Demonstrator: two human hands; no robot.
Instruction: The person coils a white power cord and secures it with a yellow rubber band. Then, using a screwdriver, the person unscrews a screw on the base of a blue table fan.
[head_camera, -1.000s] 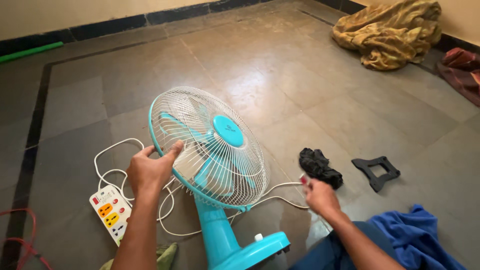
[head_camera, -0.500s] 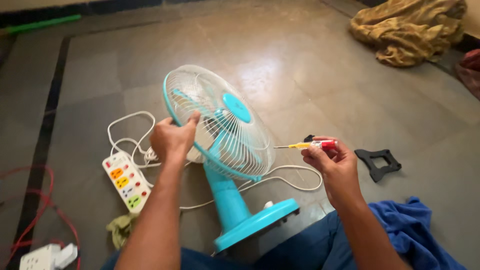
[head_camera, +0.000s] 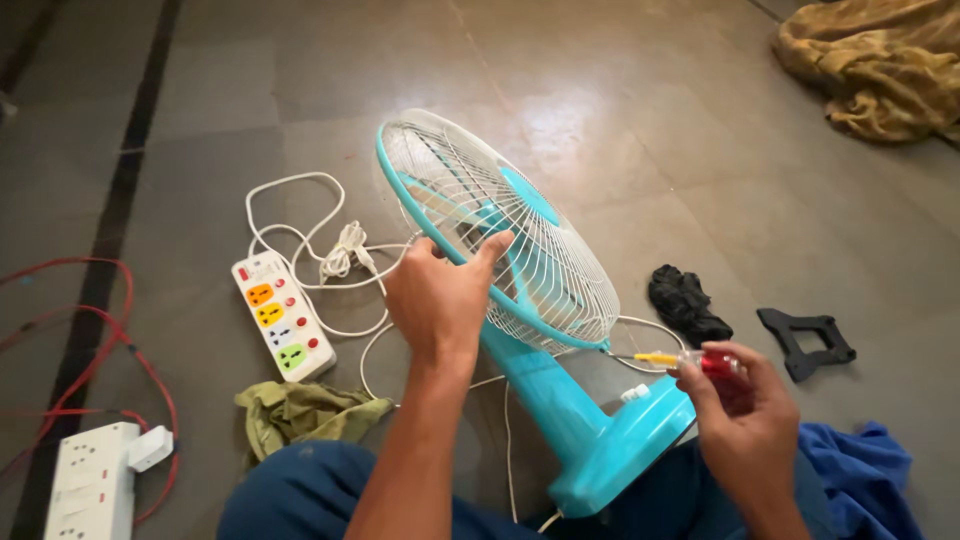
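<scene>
A turquoise table fan (head_camera: 520, 290) with a white wire grille stands on the floor in front of me, on a round turquoise base (head_camera: 620, 450). My left hand (head_camera: 445, 300) grips the rim of the grille from behind. My right hand (head_camera: 745, 410) holds a small screwdriver (head_camera: 685, 360) with a red and yellow handle; its tip points at the lower right edge of the grille, where the rim meets the stand.
A white power strip with coloured sockets (head_camera: 283, 315) and coiled white cord (head_camera: 340, 250) lie left of the fan. An olive rag (head_camera: 300, 410), a second white socket box (head_camera: 95, 480), red wire (head_camera: 120, 340), black cloth (head_camera: 685, 300), a black plastic bracket (head_camera: 805, 340), blue cloth (head_camera: 860, 475), yellow-brown cloth (head_camera: 870, 65).
My right hand has picked up the screwdriver and brought its tip to the lower edge of the grille. My left hand stays on the rim. The view has dropped closer.
</scene>
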